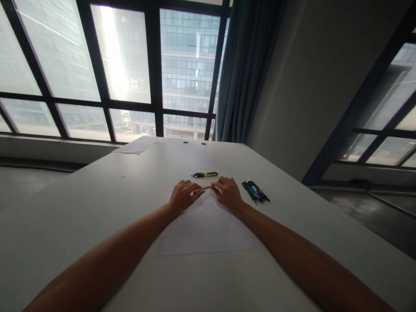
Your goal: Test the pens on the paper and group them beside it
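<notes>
My left hand (183, 196) and my right hand (228, 192) meet over the far end of a white sheet of paper (208, 232) on a white table (97, 225). Between their fingertips they hold a thin reddish pen (206, 187) lying crosswise. Faint marks show on the paper just under the hands. A yellow and black pen (204, 174) lies on the table just beyond the hands. A bundle of several dark, green and blue pens (255, 191) lies close to the right of my right hand.
More paper sheets (140, 144) lie at the table's far left edge, by two small dark holes (194, 142). Large windows (130, 69) and a blue curtain (247, 69) stand behind the table. A grey wall (312, 86) rises at the right.
</notes>
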A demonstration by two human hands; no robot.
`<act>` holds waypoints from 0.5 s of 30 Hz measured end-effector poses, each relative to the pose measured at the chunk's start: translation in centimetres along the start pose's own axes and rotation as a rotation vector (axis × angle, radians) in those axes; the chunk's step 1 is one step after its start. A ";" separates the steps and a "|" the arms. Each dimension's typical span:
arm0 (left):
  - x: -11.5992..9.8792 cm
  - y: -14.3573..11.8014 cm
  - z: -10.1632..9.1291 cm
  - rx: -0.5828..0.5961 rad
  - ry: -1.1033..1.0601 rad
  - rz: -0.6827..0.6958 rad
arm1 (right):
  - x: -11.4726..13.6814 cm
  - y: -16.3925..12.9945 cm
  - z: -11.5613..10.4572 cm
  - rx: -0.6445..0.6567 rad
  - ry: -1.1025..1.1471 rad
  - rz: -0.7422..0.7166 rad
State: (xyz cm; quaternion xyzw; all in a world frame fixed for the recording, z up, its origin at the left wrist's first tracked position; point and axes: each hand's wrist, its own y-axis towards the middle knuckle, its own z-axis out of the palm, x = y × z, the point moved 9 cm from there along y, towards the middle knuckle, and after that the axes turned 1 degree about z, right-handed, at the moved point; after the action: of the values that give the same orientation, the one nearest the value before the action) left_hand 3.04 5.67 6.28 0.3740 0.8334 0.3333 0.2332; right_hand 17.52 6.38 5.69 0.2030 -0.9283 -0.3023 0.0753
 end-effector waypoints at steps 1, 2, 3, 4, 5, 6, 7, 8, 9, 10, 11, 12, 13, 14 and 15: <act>-0.6 0.0 -0.1 0.000 -0.027 0.045 | 0.3 0.0 0.2 0.019 0.021 -0.013; -1.2 0.1 -0.2 0.008 -0.048 0.089 | 0.6 0.0 0.3 0.030 0.049 -0.028; -1.7 0.0 -0.2 0.023 -0.065 0.129 | 1.0 0.0 0.4 0.033 0.078 -0.043; -2.2 0.0 -0.2 0.046 -0.078 0.164 | 1.4 -0.1 0.4 0.032 0.101 -0.062; -2.6 0.0 0.0 0.071 -0.089 0.192 | 1.9 -0.1 0.4 0.033 0.121 -0.087; -2.8 -0.1 0.1 0.092 -0.098 0.213 | 2.4 -0.2 0.3 0.034 0.140 -0.114; -2.9 -0.1 0.3 0.105 -0.102 0.223 | 2.8 -0.3 0.3 0.032 0.161 -0.137; -2.9 -0.2 0.3 0.108 -0.103 0.225 | 3.1 -0.3 0.1 0.026 0.189 -0.149; -2.7 -0.2 0.3 0.099 -0.100 0.215 | 3.3 -0.4 -0.1 0.014 0.225 -0.147; -2.4 -0.1 0.3 0.080 -0.096 0.195 | 3.2 -0.4 -0.3 -0.002 0.272 -0.134; -2.1 -0.1 0.2 0.054 -0.090 0.168 | 3.1 -0.5 -0.5 -0.016 0.329 -0.110; -1.7 -0.1 0.1 0.032 -0.084 0.140 | 2.9 -0.5 -0.6 -0.024 0.397 -0.080; -1.3 -0.1 0.1 0.017 -0.078 0.114 | 2.6 -0.6 -0.7 -0.027 0.472 -0.050; -0.9 -0.1 0.2 0.016 -0.073 0.091 | 2.4 -0.6 -0.7 -0.026 0.550 -0.026; -0.6 -0.1 0.4 0.029 -0.068 0.074 | 2.3 -0.5 -0.7 -0.021 0.626 -0.011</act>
State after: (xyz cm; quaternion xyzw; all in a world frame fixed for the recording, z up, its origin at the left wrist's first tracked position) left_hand 3.63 5.27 6.00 0.4190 0.8154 0.3165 0.2436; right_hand 15.82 4.64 5.98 0.2904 -0.8558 -0.2352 0.3577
